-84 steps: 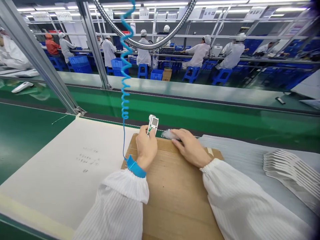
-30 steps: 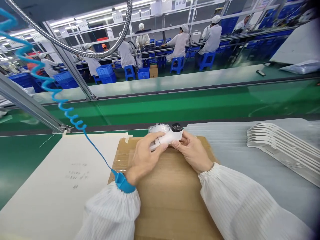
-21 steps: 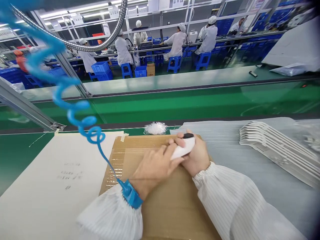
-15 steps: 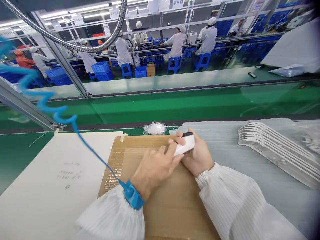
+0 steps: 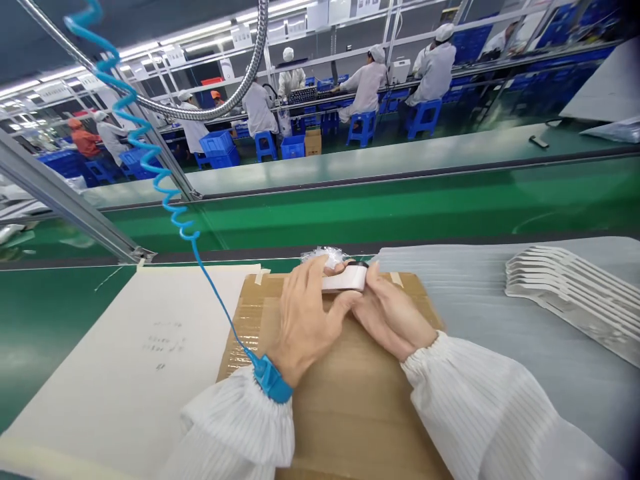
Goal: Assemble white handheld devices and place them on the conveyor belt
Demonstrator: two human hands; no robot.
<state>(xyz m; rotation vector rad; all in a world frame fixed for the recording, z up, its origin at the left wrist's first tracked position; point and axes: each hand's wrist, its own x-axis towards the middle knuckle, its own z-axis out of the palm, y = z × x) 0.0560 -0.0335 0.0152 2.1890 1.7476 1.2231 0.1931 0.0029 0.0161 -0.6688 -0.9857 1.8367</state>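
Observation:
Between my two hands is a small white device with a black end (image 5: pixel 344 280), held just above a brown cardboard sheet (image 5: pixel 350 400). My left hand (image 5: pixel 307 320) wraps its left side, thumb below and fingers over the far side. Its left end is hidden by those fingers. My right hand (image 5: pixel 393 310) grips the right end near the black part, with the thumb along the side. A blue wrist strap (image 5: pixel 271 380) circles my left wrist, and a coiled blue cord (image 5: pixel 215 287) runs up from it.
Stacked white curved plastic parts (image 5: pixel 570 287) lie on grey foam sheeting (image 5: pixel 465 293) at right. Clear plastic scraps (image 5: pixel 325 255) sit behind the cardboard. White paper with handwriting (image 5: pixel 200 313) is at left. A metal post (image 5: pixel 65 193) stands far left; co-workers sit beyond the green conveyor (image 5: pixel 350 217).
The white device has turned from a slant to nearly level and moved slightly left. My left fingers have lifted and spread over its far side. The view has shifted left.

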